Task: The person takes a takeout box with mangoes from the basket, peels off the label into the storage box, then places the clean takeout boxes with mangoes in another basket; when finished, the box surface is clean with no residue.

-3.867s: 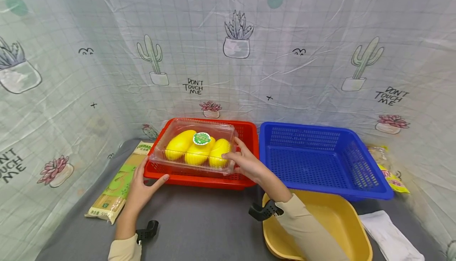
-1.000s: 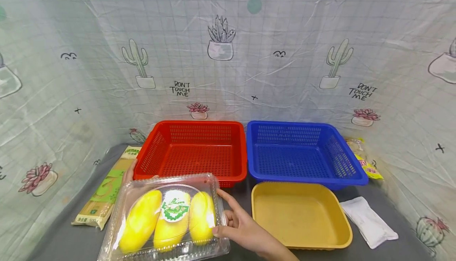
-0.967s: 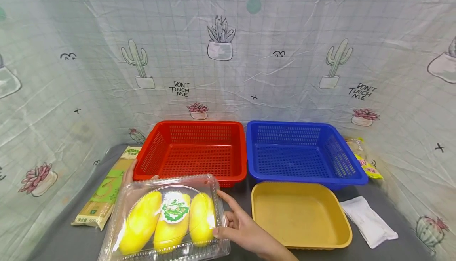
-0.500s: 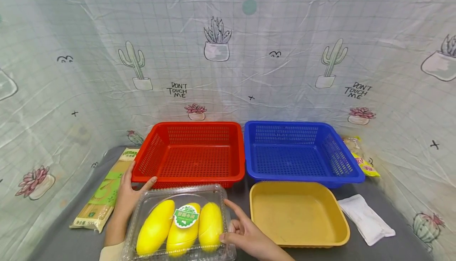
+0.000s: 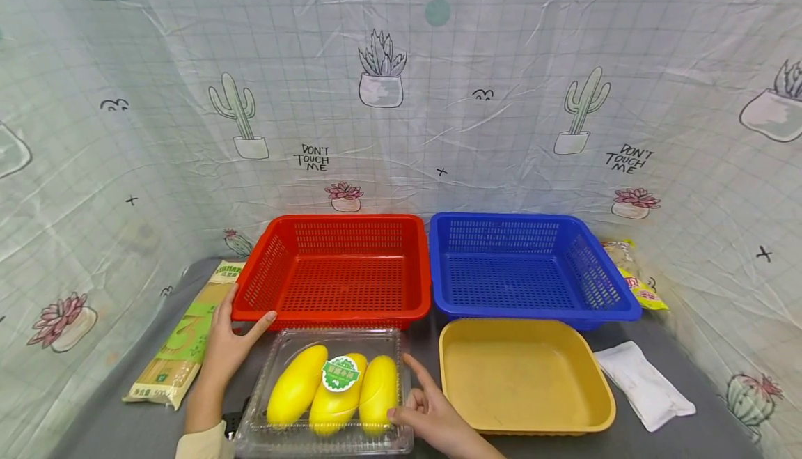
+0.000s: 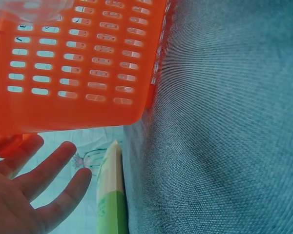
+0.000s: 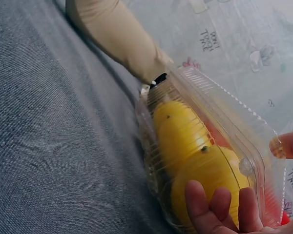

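- Container [image 5: 319,441], clear plastic with ribbed walls: located just beside the near wall of the red basket [image 5: 344,322], on the person's side. Lid in place. Whether its base bears fully on the table [image 5: 113,431] cannot be told.
- Contents: three yellow fruits [image 5: 332,410], side by side under the lid, likewise on the near side of the red basket.
- Label [image 5: 340,374], green and white, round: affixed to the lid above the middle fruit.
- Right hand [image 5: 432,414]: located off the near right corner of the red basket. Fingers clamped on the right edge of the container; thumb bears on the lid, other fingers bend against the side wall.
- Left hand [image 5: 225,344]: located at the near left corner of the red basket. Fingers extended and apart along its outer left side; thumb tip at the near rim.
- Long package [image 5: 182,347], beige and green: left of the red basket.
- Blue basket [image 5: 501,285]: immediately right of the red basket.
- Yellow tray [image 5: 520,382]: past the near right corner of the red basket.
- White packet [image 5: 645,386]: well apart from the red basket, to its near right.
- Snack bag [image 5: 645,297]: far to the right of the red basket, partly hidden.
- Printed sheet [image 5: 438,125]: behind the red basket.
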Motion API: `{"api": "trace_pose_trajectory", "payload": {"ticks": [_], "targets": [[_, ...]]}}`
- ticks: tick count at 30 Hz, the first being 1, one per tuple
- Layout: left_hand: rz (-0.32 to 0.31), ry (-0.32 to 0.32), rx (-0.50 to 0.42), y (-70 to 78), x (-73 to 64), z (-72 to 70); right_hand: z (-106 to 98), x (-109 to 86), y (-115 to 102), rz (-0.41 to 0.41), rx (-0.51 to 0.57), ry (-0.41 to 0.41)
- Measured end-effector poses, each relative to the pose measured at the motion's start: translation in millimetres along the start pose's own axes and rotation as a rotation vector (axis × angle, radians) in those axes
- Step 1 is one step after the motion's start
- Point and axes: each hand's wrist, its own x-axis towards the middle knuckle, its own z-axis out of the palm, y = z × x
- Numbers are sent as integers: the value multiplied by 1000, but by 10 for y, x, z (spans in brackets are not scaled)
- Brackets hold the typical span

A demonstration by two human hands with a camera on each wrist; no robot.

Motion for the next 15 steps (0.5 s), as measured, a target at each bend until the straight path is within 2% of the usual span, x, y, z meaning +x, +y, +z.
{"api": "trace_pose_trajectory", "payload": {"ticks": [5, 10, 15], "targets": [[-2, -7, -5, 12, 9, 28, -21, 15, 46, -40, -2, 20], [2, -22, -4, 1, 19, 38, -37, 8, 74, -16, 17, 21], [48, -52, -37, -24, -1, 19, -45, -1, 89, -2, 33, -7]]}}
